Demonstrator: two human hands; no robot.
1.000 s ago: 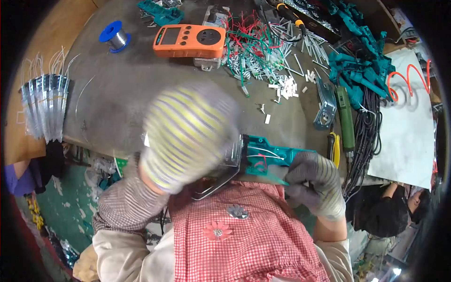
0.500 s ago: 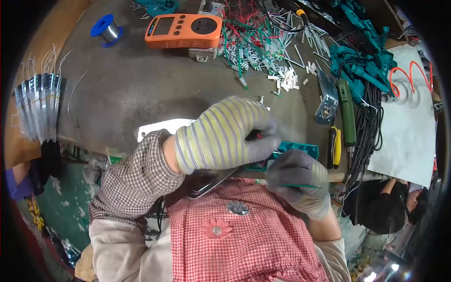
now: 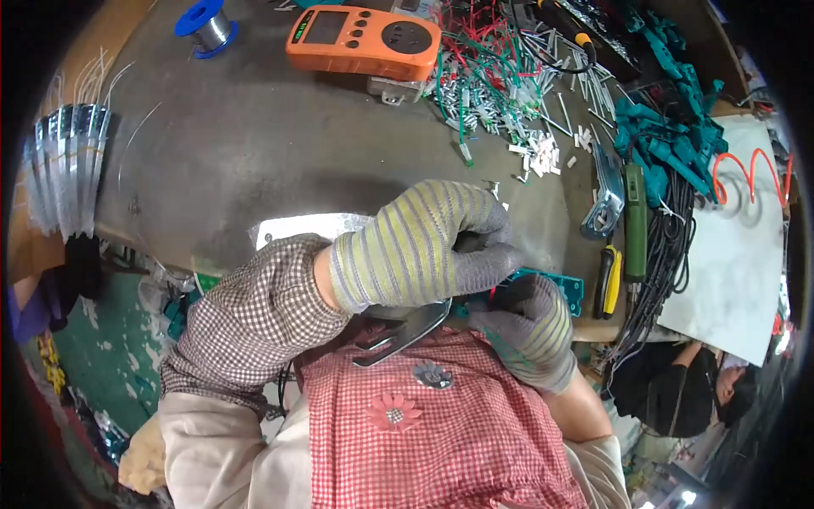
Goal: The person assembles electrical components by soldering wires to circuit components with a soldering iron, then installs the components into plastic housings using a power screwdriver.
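My left hand (image 3: 428, 246), in a yellow-and-grey striped glove, is closed in a pinch above the table's near edge. What its fingertips hold is hidden. My right hand (image 3: 530, 327), gloved alike, is curled just below and to the right, with a thin green wire (image 3: 506, 348) trailing from it. A short bit of red wire (image 3: 493, 293) shows between the two hands. Behind the right hand lies a teal plastic housing (image 3: 570, 293), partly covered. A dark, hook-shaped metal piece (image 3: 411, 335) juts out below my left hand, over the red checked apron.
An orange meter (image 3: 365, 41) and a solder spool (image 3: 208, 32) stand at the back. Wired parts (image 3: 475, 85) and white connectors (image 3: 540, 157) are heaped right of them. A green-handled tool (image 3: 634, 225), yellow-black pliers (image 3: 608, 280) and black cables (image 3: 670, 254) lie right. A person (image 3: 678, 386) is beyond.
The view has shifted, so the table things sit farther right and mostly higher. My right hand has turned and curled closer under the left. The metal piece below my left hand shows more.
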